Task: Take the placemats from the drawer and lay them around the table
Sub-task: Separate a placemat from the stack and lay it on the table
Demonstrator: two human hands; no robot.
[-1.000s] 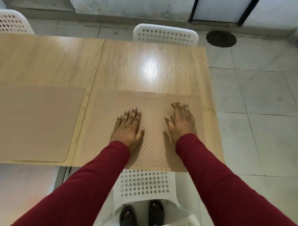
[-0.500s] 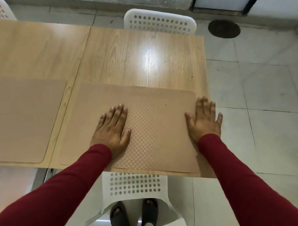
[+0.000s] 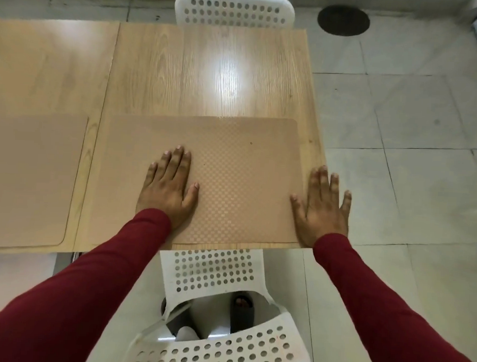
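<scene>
A tan checkered placemat [image 3: 233, 158] lies flat on the near right part of the wooden table [image 3: 209, 70]. My left hand [image 3: 168, 188] rests palm down on the mat's middle-left, fingers spread. At the mat's right edge my right hand [image 3: 322, 203] lies flat with fingers apart, partly over the table's right border. A second tan placemat [image 3: 29, 177] lies on the near left section of the table. Neither hand grips anything. No drawer is in view.
A white perforated chair [image 3: 217, 275] stands tucked at the near edge below my arms, with my sandalled feet under it. Another white chair [image 3: 234, 9] stands at the far side. Grey tiled floor [image 3: 411, 133] with a dark round drain cover [image 3: 343, 20] lies to the right.
My right hand slid from the mat's middle to its right edge. My left hand shifted slightly left on the mat. The view moved closer over the table.
</scene>
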